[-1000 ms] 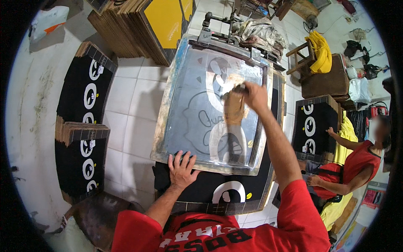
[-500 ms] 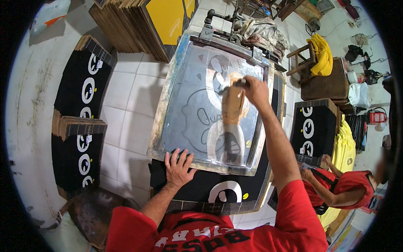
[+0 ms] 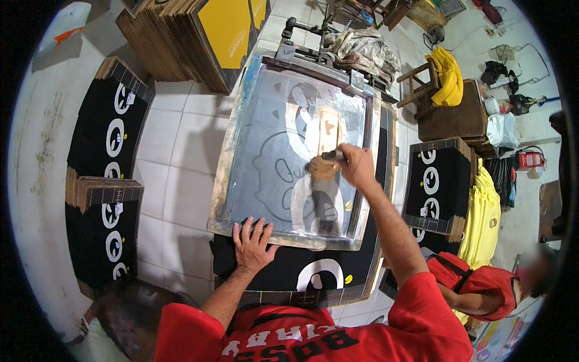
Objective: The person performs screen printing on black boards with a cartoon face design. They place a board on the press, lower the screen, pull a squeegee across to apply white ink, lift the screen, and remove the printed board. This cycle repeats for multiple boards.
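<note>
A screen printing frame (image 3: 220, 187) with a grey mesh lies over a black printed cloth (image 3: 271, 274) in front of me. My right hand (image 3: 357, 166) is closed round a small squeegee (image 3: 330, 155), its blade down on the mesh right of the middle. Tan-brown ink (image 3: 324, 170) sits along the blade, and a thin streaked patch of it lies just beyond. My left hand (image 3: 253, 244) rests with spread fingers on the frame's near left corner, holding nothing.
Stacked boards with black printed cloths (image 3: 111, 208) stand at left, more (image 3: 428, 181) at right. A hinge clamp (image 3: 356, 78) spans the frame's far edge. Yellow cloths (image 3: 482, 211) lie at right; a co-worker in red (image 3: 464, 280) stands lower right.
My right hand has drawn the squeegee toward me over the mesh, leaving a thinner ink patch behind it. My left hand stays on the frame. The co-worker has shifted, and the view has moved slightly.
</note>
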A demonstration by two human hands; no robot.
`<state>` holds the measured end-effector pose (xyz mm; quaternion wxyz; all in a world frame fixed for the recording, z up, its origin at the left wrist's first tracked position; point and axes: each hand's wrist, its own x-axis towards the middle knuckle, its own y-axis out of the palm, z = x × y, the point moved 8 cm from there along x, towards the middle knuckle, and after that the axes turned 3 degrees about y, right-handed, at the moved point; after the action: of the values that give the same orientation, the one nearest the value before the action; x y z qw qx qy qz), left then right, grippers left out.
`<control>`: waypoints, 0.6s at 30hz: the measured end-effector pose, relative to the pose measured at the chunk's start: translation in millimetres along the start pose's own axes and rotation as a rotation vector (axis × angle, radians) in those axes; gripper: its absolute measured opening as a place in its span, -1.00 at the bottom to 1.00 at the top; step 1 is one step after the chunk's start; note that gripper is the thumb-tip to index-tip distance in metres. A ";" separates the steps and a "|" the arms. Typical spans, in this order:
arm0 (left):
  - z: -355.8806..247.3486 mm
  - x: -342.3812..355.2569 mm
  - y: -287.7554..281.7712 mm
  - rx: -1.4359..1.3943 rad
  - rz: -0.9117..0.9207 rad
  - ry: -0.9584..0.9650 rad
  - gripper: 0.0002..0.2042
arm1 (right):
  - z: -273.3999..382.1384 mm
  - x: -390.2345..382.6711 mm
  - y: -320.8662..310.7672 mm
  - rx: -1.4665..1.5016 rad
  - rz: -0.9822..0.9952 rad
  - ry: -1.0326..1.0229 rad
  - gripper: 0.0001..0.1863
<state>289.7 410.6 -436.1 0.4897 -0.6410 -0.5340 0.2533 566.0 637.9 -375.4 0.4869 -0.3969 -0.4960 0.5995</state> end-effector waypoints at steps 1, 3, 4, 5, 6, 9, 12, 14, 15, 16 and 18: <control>0.4 -0.2 1.1 0.002 0.007 -0.002 -0.32 | -6.0 15.1 -3.6 0.012 -0.010 -0.002 -0.74; 0.3 -0.8 1.7 -0.001 0.001 0.004 -0.32 | -23.0 62.4 -13.8 -0.023 -0.149 0.026 -0.78; 0.3 -0.9 1.6 0.003 -0.007 0.007 -0.32 | -30.9 84.1 -15.8 -0.015 -0.192 0.041 -0.78; 1.3 -1.2 2.0 0.003 -0.006 -0.006 -0.33 | -36.5 101.4 -16.4 -0.041 -0.241 0.063 -0.80; 1.7 -1.3 2.1 0.002 -0.008 -0.014 -0.34 | -40.4 113.8 -16.1 -0.044 -0.277 0.066 -0.75; 0.7 -0.9 1.2 0.000 -0.015 -0.007 -0.33 | -47.3 122.8 -1.3 -0.009 -0.175 0.115 -0.70; 0.1 -0.5 0.7 -0.012 -0.007 -0.001 -0.32 | -36.1 93.0 3.0 -0.026 -0.100 0.105 -0.70; 0.5 -0.4 0.3 -0.027 -0.005 -0.002 -0.32 | -23.2 61.8 6.8 -0.022 -0.049 0.119 -0.71; 0.7 -0.5 0.0 -0.037 -0.007 0.000 -0.32 | -12.2 41.3 6.5 -0.023 -0.055 0.091 -0.72; 1.3 -0.2 0.3 -0.052 -0.007 -0.004 -0.32 | -0.4 20.5 6.6 -0.015 -0.065 0.067 -0.74; 0.6 -0.3 -0.4 -0.057 -0.017 0.005 -0.33 | 20.7 -17.4 8.1 -0.025 -0.096 0.072 -0.74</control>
<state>288.9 410.4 -436.0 0.4746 -0.6507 -0.5453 0.2324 548.2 616.4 -379.5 0.5277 -0.3997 -0.5042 0.5546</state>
